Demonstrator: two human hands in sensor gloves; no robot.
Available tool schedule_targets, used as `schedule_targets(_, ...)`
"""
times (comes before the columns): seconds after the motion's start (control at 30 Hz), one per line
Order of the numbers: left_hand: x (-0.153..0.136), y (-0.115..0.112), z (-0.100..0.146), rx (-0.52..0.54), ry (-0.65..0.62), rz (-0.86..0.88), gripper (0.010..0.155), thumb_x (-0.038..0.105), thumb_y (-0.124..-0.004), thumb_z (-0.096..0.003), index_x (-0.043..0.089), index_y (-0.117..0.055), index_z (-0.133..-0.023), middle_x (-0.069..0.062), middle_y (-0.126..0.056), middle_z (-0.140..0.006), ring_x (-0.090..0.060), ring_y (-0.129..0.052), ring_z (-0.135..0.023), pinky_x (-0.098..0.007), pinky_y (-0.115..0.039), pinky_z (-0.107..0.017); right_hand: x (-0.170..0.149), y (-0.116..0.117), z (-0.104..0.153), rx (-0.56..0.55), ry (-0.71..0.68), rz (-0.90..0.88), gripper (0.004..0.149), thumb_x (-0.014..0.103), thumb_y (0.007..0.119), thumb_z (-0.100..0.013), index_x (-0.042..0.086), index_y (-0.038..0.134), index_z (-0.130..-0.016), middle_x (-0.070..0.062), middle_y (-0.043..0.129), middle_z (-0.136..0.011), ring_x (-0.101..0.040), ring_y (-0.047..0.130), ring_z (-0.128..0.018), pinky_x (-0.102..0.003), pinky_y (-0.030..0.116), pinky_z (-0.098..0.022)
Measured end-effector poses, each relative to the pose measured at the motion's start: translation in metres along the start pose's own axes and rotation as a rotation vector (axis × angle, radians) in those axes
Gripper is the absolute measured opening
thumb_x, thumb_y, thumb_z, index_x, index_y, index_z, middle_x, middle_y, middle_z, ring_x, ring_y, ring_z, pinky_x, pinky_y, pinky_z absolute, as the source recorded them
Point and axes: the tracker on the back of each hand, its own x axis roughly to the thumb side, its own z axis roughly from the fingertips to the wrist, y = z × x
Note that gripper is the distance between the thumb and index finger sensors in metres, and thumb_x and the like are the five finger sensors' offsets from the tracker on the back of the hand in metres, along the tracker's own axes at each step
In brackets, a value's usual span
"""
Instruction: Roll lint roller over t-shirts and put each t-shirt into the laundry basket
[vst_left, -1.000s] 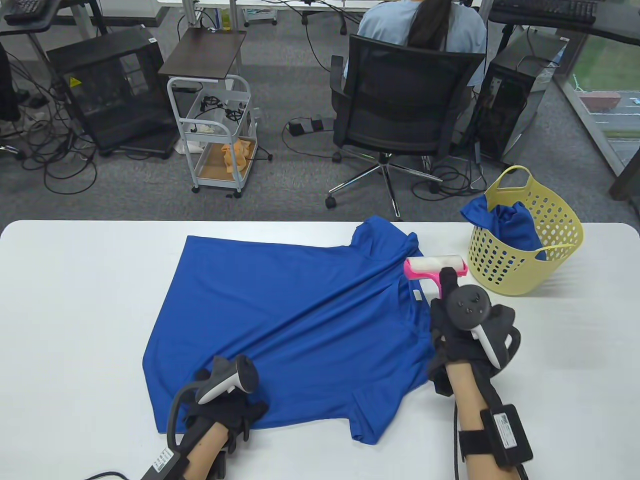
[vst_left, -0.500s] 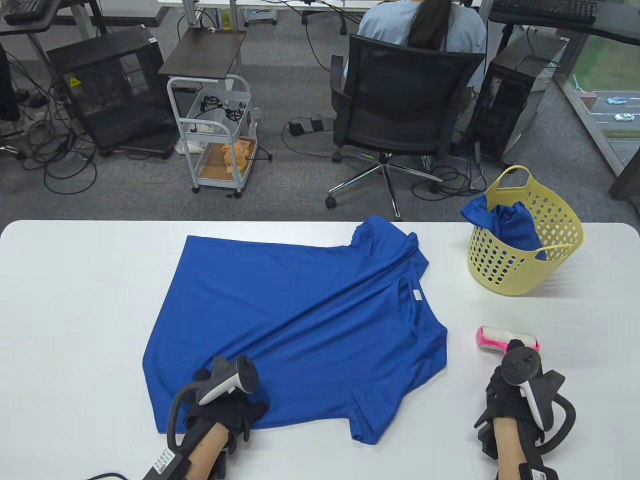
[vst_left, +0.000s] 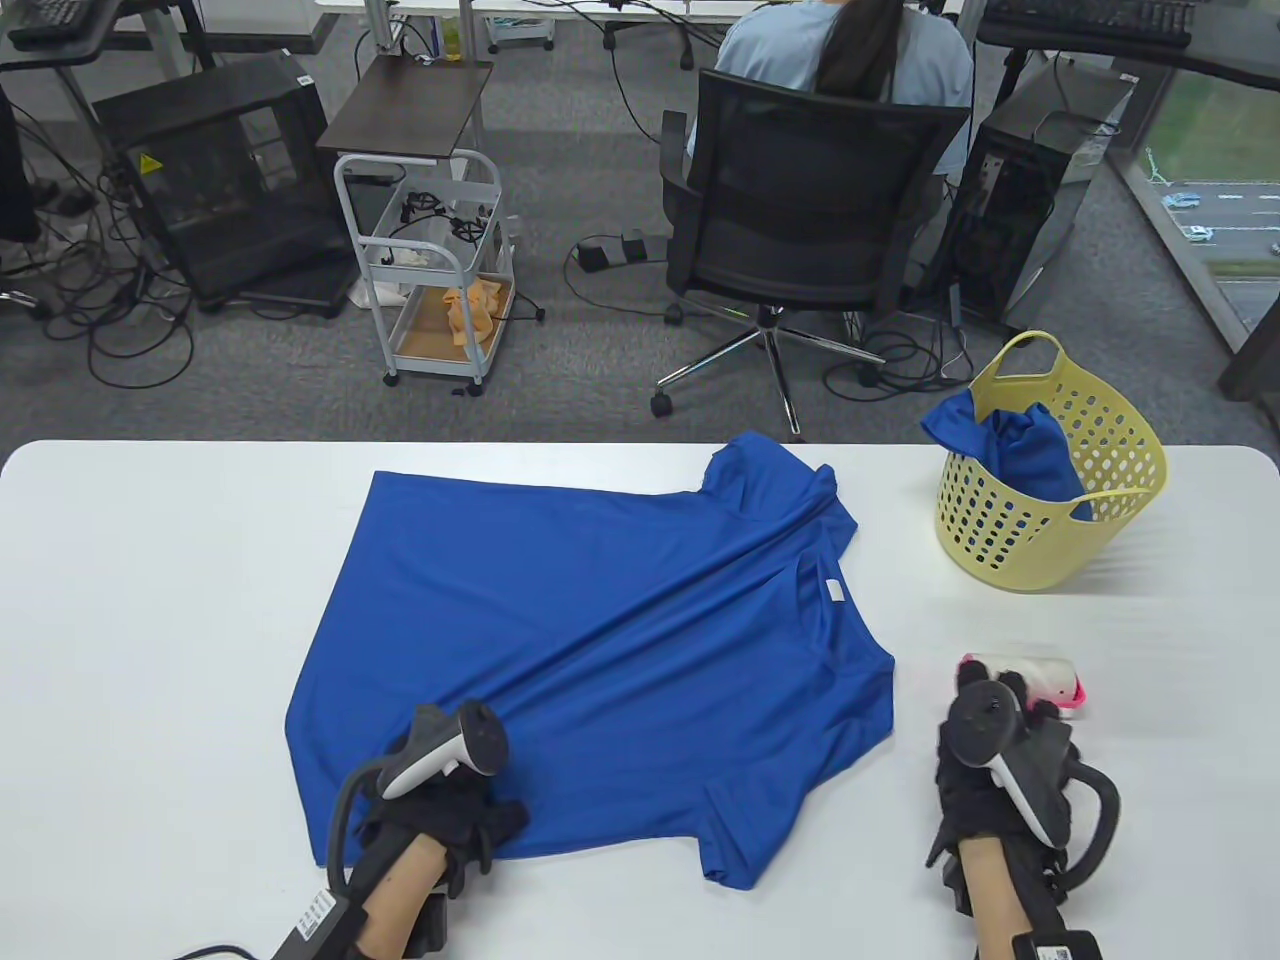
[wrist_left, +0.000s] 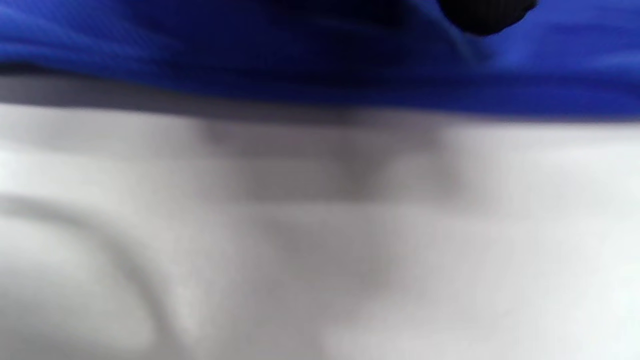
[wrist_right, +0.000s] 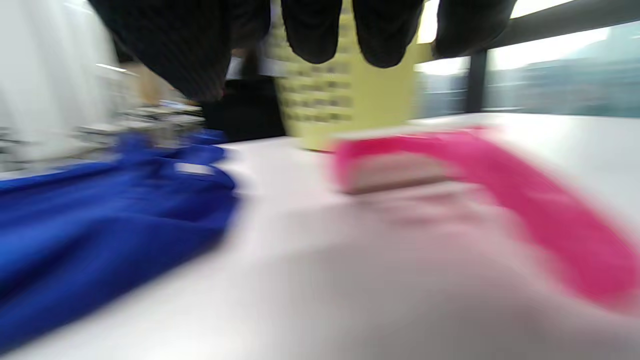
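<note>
Though tilted, basket (vst_left: 1120, 500) w/ blue tee (vst_left: 1020, 450)

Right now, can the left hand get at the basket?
Probably not without leaning far: the left hand rests on the shirt's near hem, while the basket stands at the table's far right, beyond the right hand.

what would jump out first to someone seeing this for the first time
The big blue t-shirt spread flat across the middle of the white table, with the left hand on its near hem. Next, the yellow basket at far right, blue cloth spilling out, and the pink lint roller under the right hand.
</note>
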Motion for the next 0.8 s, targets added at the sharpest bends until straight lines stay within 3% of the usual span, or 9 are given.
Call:
schedule_targets(0.07, -0.014, 0.011, 0.005, 0.015, -0.012, 0.068, 0.084, 0.063, -0.059, -0.0529, 0.038, -0.001, -0.108, 0.0, 0.006, -0.115, -0.043, -0.008, -0.112, -0.068, -0.029, -0.077, 0.042, 0.011, -0.001, 0.032, -0.304, -0.104, 0.059, 0.04, 0.072, -0.053, 0.036, 0.044, -0.105, -0.003, 0.037, -0.119, -0.04, 0.034, -0.105, -0.064, 0.04, -0.071)
schedule_targets(0.13, -0.026, 0.02, 0.008, 0.055, 0.016, 0.077, 0.082, 0.06, -0.064, -0.0532, 0.037, -0.009, -0.11, 0.003, 0.007, -0.114, -0.04, 0.0, -0.111, -0.067, -0.025, -0.077, 0.067, 0.028, -0.006, 0.201, -0.44, -0.058, 0.063, 0.046, 0.069, -0.053, 0.038, 0.037, -0.106, 0.0, 0.025, -0.12, -0.037, 0.022, -0.105, -0.063, 0.033, -0.073)
schedule_targets(0.2, -0.046, 0.029, 0.009, 0.079, 0.039, 0.043, 0.081, 0.058, -0.066, -0.053, 0.038, -0.013, -0.111, 0.003, 0.004, -0.115, -0.037, -0.002, -0.111, -0.065, -0.024, -0.078, 0.083, 0.051, -0.013, 0.383, -0.446, -0.03, 0.068, 0.051, 0.068, -0.051, 0.039, 0.031, -0.107, 0.001, 0.016, -0.119, -0.036, 0.013, -0.105, -0.064, 0.026, -0.072)
schedule_targets(0.3, -0.073, 0.028, 0.009, 0.034, 0.067, 0.055, 0.08, 0.057, -0.072, -0.0517, 0.037, -0.023, -0.113, 0.002, -0.001, -0.117, -0.034, -0.006, -0.113, -0.061, -0.023, -0.079, 0.081, 0.074, -0.022, 0.548, -0.42, -0.005, 0.075, 0.058, 0.068, -0.047, 0.039, 0.027, -0.107, 0.0, 0.01, -0.118, -0.039, 0.007, -0.103, -0.067, 0.021, -0.071)
schedule_targets(0.37, -0.09, 0.023, 0.006, -0.019, 0.091, 0.075, 0.083, 0.056, -0.076, -0.0503, 0.037, -0.025, -0.113, 0.001, -0.003, -0.117, -0.034, -0.012, -0.114, -0.059, -0.025, -0.08, 0.074, 0.084, -0.025, 0.6, -0.414, -0.014, 0.077, 0.06, 0.069, -0.045, 0.038, 0.029, -0.108, -0.003, 0.017, -0.119, -0.042, 0.019, -0.105, -0.069, 0.026, -0.07)
schedule_targets(0.4, -0.095, 0.021, 0.004, -0.031, 0.1, 0.082, 0.084, 0.055, -0.077, -0.0498, 0.042, -0.021, -0.11, 0.0, -0.005, -0.117, -0.031, -0.014, -0.115, -0.059, -0.027, -0.081, 0.07, 0.091, -0.025, 0.63, -0.404, -0.02, 0.074, 0.058, 0.07, -0.046, 0.037, 0.035, -0.107, -0.001, 0.02, -0.118, -0.038, 0.018, -0.104, -0.068, 0.024, -0.068)
schedule_targets(0.43, -0.101, 0.017, 0.002, -0.042, 0.087, 0.094, 0.086, 0.054, -0.079, -0.0496, 0.045, -0.017, -0.109, 0.001, -0.003, -0.116, -0.028, -0.009, -0.113, -0.058, -0.026, -0.081, 0.066, 0.098, -0.024, 0.674, -0.387, -0.033, 0.072, 0.054, 0.071, -0.047, 0.039, 0.031, -0.105, 0.004, 0.01, -0.115, -0.032, 0.007, -0.101, -0.064, 0.015, -0.066)
schedule_targets(0.53, -0.105, 0.014, 0.001, -0.018, 0.044, 0.031, 0.091, 0.053, -0.082, -0.048, 0.046, -0.014, -0.108, 0.002, -0.001, -0.115, -0.028, -0.007, -0.112, -0.056, -0.027, -0.082, 0.059, 0.092, -0.024, 0.557, -0.362, -0.13, 0.059, 0.045, 0.074, -0.049, 0.04, 0.048, -0.102, 0.006, 0.026, -0.116, -0.029, 0.02, -0.104, -0.061, 0.021, -0.069)
schedule_targets(0.8, -0.125, 0.012, 0.0, -0.037, -0.028, 0.026, 0.098, 0.056, -0.087, -0.0438, 0.05, -0.011, -0.106, 0.011, -0.001, -0.114, -0.018, -0.006, -0.111, -0.053, -0.025, -0.084, 0.044, 0.08, -0.028, 0.463, -0.428, -0.248, 0.041, 0.031, 0.078, -0.049, 0.026, 0.073, -0.089, 0.0, 0.055, -0.113, -0.032, 0.047, -0.103, -0.059, 0.04, -0.069)
